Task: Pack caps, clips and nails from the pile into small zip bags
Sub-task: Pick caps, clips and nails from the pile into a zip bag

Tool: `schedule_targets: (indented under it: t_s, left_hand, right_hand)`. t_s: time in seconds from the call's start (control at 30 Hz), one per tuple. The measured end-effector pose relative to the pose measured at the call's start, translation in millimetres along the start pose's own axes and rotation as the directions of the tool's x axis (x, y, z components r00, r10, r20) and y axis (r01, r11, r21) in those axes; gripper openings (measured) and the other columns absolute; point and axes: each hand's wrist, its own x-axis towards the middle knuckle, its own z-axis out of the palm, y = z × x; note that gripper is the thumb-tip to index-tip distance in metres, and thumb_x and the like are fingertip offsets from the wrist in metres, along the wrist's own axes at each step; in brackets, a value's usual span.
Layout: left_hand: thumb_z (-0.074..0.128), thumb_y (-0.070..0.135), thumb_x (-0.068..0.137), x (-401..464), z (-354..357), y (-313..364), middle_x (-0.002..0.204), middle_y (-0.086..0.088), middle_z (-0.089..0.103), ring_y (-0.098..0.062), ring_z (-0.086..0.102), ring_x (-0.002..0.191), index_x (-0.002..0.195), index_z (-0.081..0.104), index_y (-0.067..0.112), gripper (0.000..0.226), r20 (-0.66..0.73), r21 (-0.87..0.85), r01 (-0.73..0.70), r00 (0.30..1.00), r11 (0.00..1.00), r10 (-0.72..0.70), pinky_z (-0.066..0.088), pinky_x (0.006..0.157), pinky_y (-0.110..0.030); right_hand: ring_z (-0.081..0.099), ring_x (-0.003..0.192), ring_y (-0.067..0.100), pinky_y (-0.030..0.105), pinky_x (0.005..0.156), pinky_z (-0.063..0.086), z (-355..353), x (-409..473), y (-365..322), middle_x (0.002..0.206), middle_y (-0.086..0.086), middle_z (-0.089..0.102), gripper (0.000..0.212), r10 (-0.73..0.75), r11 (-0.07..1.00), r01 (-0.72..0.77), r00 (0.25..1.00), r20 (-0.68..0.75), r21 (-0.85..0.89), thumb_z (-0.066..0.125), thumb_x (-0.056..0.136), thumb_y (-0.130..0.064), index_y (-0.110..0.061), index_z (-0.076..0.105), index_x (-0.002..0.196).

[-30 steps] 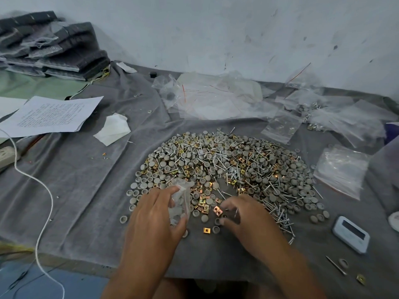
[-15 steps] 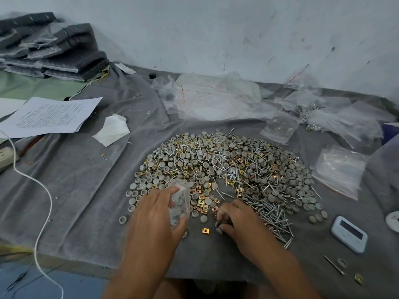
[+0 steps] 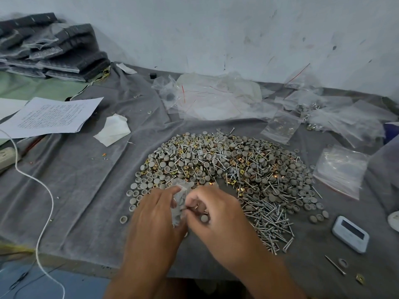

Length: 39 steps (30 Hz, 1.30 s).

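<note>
Small crinkled clear zip bag (image 3: 180, 200) pinched upright in left hand (image 3: 154, 219), at near edge of pile (image 3: 226, 169). Right hand (image 3: 218, 216), a second ago down on the cloth picking, now raised against the bag mouth, fingers curled round brass clips and a round grey cap (image 3: 204, 218). Domed matte caps, square brass clips, thin shiny nails (image 3: 269, 221) heaped on wrinkled grey cloth (image 3: 86, 180). Behind, slack empty bags (image 3: 216, 98), scuffed white wall (image 3: 216, 29). Printed papers (image 3: 51, 117) at left.
</note>
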Motion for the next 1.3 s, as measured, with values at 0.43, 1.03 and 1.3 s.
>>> schedule_targets:
  t_s: [0.43, 1.03, 1.3]
  left_hand:
    - [0.086, 0.019, 0.065, 1.0, 1.8, -3.2, 0.097, 0.007, 0.057, -0.017, 0.055, 0.091, 0.122, 0.062, 0.019, 0.061, 0.007, 0.028, 0.003, 1.000, 1.000, -0.003, 0.050, 0.079, -0.038]
    - [0.086, 0.021, 0.070, 0.6, 3.3, 0.6, 0.098, 0.009, 0.053, -0.016, 0.054, 0.089, 0.125, 0.061, 0.020, 0.061, 0.035, -0.010, 0.018, 0.999, 1.000, -0.017, 0.048, 0.078, -0.036]
    - [0.087, 0.015, 0.068, -4.4, 16.0, 1.8, 0.098, 0.007, 0.053, -0.012, 0.051, 0.089, 0.123, 0.062, 0.016, 0.061, 0.047, -0.003, 0.030, 0.998, 1.000, -0.030, 0.043, 0.078, -0.029]
  right_hand:
    - [0.057, 0.085, 0.001, 0.025, 0.072, 0.054, 1.9, 3.7, -7.1, 0.097, -0.014, 0.057, 0.024, 0.002, 0.991, -0.013, 0.997, -0.079, -0.135, 0.076, 0.086, -0.019, -0.026, 0.059, 0.101]
    - [0.057, 0.083, -0.001, 0.011, 0.067, 0.049, 10.6, -14.3, 3.3, 0.092, -0.016, 0.068, 0.019, -0.067, 0.975, 0.028, 0.983, -0.169, -0.221, 0.078, 0.081, -0.025, -0.027, 0.067, 0.097]
    - [0.042, 0.124, 0.012, 0.030, 0.098, 0.037, -69.2, -60.5, 84.4, 0.134, -0.015, 0.052, 0.040, 0.562, 0.652, -0.521, 0.820, -0.111, -0.551, 0.065, 0.092, -0.045, -0.042, 0.055, 0.131]
